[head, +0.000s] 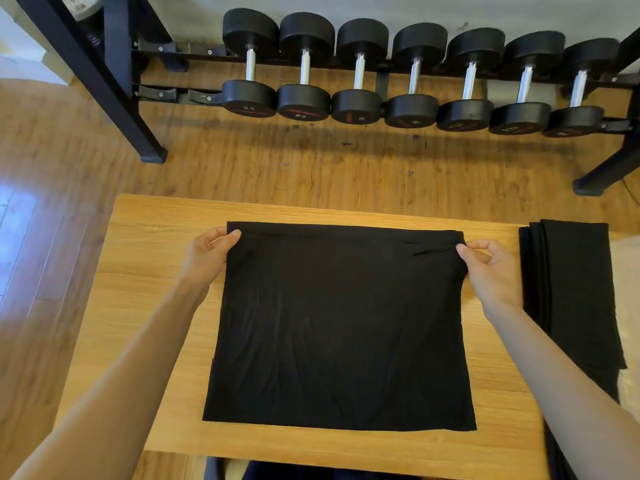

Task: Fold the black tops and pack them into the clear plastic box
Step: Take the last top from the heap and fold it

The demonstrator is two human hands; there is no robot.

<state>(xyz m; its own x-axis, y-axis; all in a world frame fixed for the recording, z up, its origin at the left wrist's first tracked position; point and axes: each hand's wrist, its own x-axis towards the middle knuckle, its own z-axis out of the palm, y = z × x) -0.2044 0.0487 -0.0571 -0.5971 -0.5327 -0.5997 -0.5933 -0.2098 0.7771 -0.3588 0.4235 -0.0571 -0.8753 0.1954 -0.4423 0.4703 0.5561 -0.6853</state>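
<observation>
I see the flat black fabric top point(341, 327) spread mid-desk on the light wooden desk point(145, 271), the stack of folded black tops point(575, 292) to its right, and the rack of black dumbbells point(412, 74) behind.

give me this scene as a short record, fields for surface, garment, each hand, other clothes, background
surface: wooden table
garment: black top spread flat on the table, far edge folded over
left hand: left hand pinches the top's far left corner
right hand: right hand pinches the top's far right corner
other clothes: stack of black tops at the table's right edge
background: dumbbell rack on the wood floor
clear box: not in view
</observation>
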